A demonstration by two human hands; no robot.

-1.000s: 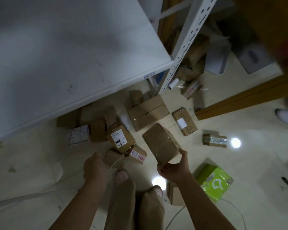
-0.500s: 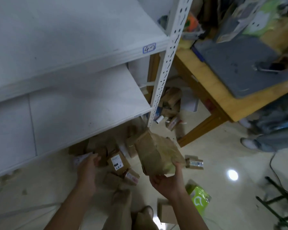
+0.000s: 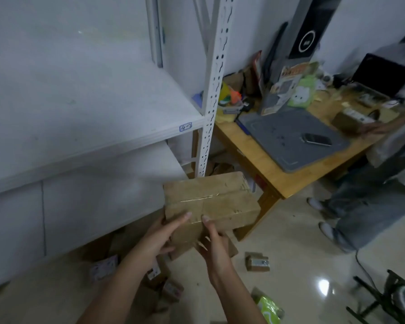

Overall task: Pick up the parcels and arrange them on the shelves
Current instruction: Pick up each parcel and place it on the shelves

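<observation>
Head view: the brown cardboard parcel (image 3: 211, 199), sealed crosswise with clear tape, is now held in both hands. A second ago the right hand (image 3: 215, 246) alone had it, low over the heap on the floor, while the left was busy among the small boxes there. Half a second ago the left was still down by them.

Now the left hand (image 3: 159, 237) has come across to the parcel's near left corner, its thumb laid along the top face. The right grips the near edge, thumb on top just beside the other. The fingers of both go under the box and are hidden, so I judge rather than see that they curl beneath and take the weight.

The parcel has risen clear of the floor. It hangs roughly level in front of the lower white shelf board (image 3: 108, 183), just beside the white perforated upright post (image 3: 211, 94). It does not appear to be resting on either. The upper white shelf board (image 3: 91, 108), with its handwritten label, is above it. Other small parcels (image 3: 257, 263) lie on the pale floor (image 3: 290, 249).

For the task, this reads as pick-up done and placing begun. With two hands on it, the box looks steady enough to slide onto a board, most likely the lower one.
</observation>
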